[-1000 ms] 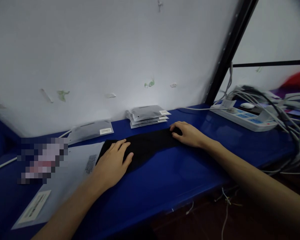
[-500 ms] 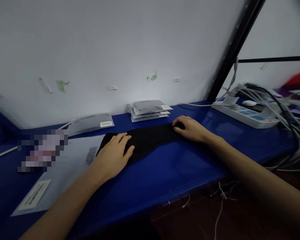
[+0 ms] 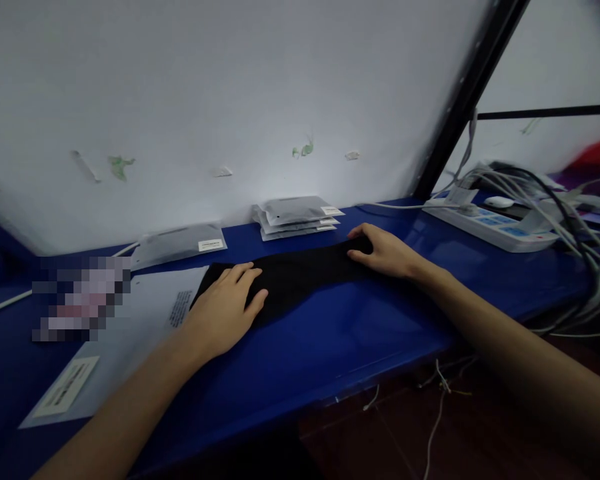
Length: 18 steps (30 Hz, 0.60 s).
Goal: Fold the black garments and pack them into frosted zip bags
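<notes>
A long strip of black folded cloth (image 3: 300, 273) lies flat across the blue table. My left hand (image 3: 225, 313) rests palm down on its left end, fingers stretched and thumb apart, holding nothing. At the cloth's right end is my right hand (image 3: 390, 252), its thumb and index finger apart with black fabric showing between them; its other fingers are mostly hidden. Under the left end of the cloth, or right beside it, lies a large frosted plastic bag (image 3: 125, 333) with a barcode label and small print.
A stack of several packed grey bags (image 3: 300, 212) stands by the wall. Left of it lies another packed bag (image 3: 177, 245). A pixelated object (image 3: 85, 297) sits at the left. On the right are a white power strip (image 3: 490, 227) and tangled cables (image 3: 585, 253). The blue table's (image 3: 330, 347) front edge is near.
My right thumb and index finger have spread wider apart at the cloth's right end. My left hand stays on the cloth, and the view has shifted slightly.
</notes>
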{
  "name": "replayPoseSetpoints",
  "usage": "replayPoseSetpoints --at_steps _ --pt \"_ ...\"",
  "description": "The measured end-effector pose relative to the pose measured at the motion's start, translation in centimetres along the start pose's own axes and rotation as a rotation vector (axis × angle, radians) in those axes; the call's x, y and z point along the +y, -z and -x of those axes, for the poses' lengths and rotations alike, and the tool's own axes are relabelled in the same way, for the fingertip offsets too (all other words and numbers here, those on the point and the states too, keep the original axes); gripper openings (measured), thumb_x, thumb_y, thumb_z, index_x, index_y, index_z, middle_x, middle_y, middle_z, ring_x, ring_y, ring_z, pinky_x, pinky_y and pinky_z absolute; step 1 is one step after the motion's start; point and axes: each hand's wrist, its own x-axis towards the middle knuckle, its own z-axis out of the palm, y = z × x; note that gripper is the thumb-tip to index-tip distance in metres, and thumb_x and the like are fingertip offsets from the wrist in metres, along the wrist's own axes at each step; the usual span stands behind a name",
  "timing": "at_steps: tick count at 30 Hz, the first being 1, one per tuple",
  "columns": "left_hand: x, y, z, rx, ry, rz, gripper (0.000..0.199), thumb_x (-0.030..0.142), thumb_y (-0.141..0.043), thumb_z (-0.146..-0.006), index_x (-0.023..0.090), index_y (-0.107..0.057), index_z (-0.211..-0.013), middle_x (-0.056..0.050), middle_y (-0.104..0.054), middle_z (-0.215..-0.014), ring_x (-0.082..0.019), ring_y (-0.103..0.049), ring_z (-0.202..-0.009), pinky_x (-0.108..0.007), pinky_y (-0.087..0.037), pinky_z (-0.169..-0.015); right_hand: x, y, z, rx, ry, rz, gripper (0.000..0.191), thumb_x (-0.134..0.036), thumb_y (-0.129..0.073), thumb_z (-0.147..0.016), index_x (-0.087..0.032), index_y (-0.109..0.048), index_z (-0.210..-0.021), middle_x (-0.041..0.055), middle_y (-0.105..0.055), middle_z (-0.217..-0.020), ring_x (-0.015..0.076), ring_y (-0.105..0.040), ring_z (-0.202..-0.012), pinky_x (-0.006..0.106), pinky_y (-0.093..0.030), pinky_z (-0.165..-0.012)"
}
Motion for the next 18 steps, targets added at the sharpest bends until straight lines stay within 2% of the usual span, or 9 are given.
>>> replayPoseSetpoints --at_steps 2,6,9,13,18 --pt "-0.1 0.0 0.1 -0.003 -0.006 -0.007 0.048 0.045 -0.034 -0.1 0.018 -0.049 -0.137 -0.01 -0.047 -0.147 -0.03 -0.044 -0.133 -0.05 -0.042 -0.106 0.1 0.0 -0.1 0.035 -0.051 -0.016 0.035 -0.04 -0.053 -0.087 -0.018 -0.061 -0.113 0.0131 -0.065 -0.113 0.0303 -0.059 -0.109 0.048 -0.045 -0.098" --pt "-0.1 0.1 0.1 -0.005 -0.023 -0.033 0.05 0.045 -0.033 -0.1 0.017 -0.048 -0.139 -0.011 -0.046 -0.147 -0.031 -0.045 -0.133 -0.051 -0.042 -0.106 0.9 -0.2 -0.3 0.033 -0.118 0.09 0.037 -0.041 -0.04 -0.094 -0.019 -0.07 -0.1 0.0147 -0.067 -0.107 0.032 -0.059 -0.11 0.052 -0.043 -0.1" --pt "0.0 0.2 0.1 -0.003 -0.038 -0.091 0.05 0.044 -0.033 -0.1 0.014 -0.049 -0.138 -0.012 -0.048 -0.145 -0.031 -0.047 -0.131 -0.05 -0.042 -0.105 1.3 -0.5 -0.3 0.003 -0.104 0.119 0.036 -0.045 -0.047 -0.092 -0.02 -0.072 -0.103 0.0138 -0.066 -0.109 0.0317 -0.059 -0.108 0.051 -0.046 -0.097" --pt "-0.4 0.1 0.0 0.058 -0.061 -0.208 0.045 0.04 -0.039 -0.099 0.016 -0.052 -0.135 -0.011 -0.054 -0.14 -0.03 -0.052 -0.125 -0.049 -0.044 -0.104 1.1 -0.6 -0.2 -0.03 -0.072 0.125 0.038 -0.044 -0.054 -0.088 -0.018 -0.07 -0.11 0.015 -0.065 -0.114 0.0323 -0.057 -0.11 0.047 -0.047 -0.094" --pt "-0.9 0.5 -0.1 0.158 -0.185 -0.297 0.036 0.026 -0.048 -0.096 0.014 -0.058 -0.128 -0.012 -0.06 -0.13 -0.03 -0.056 -0.116 -0.048 -0.046 -0.1 0.4 -0.4 -0.2 -0.008 -0.047 0.144 0.031 -0.039 -0.056 -0.084 -0.017 -0.069 -0.103 0.0138 -0.069 -0.106 0.0308 -0.059 -0.101 0.045 -0.047 -0.09"
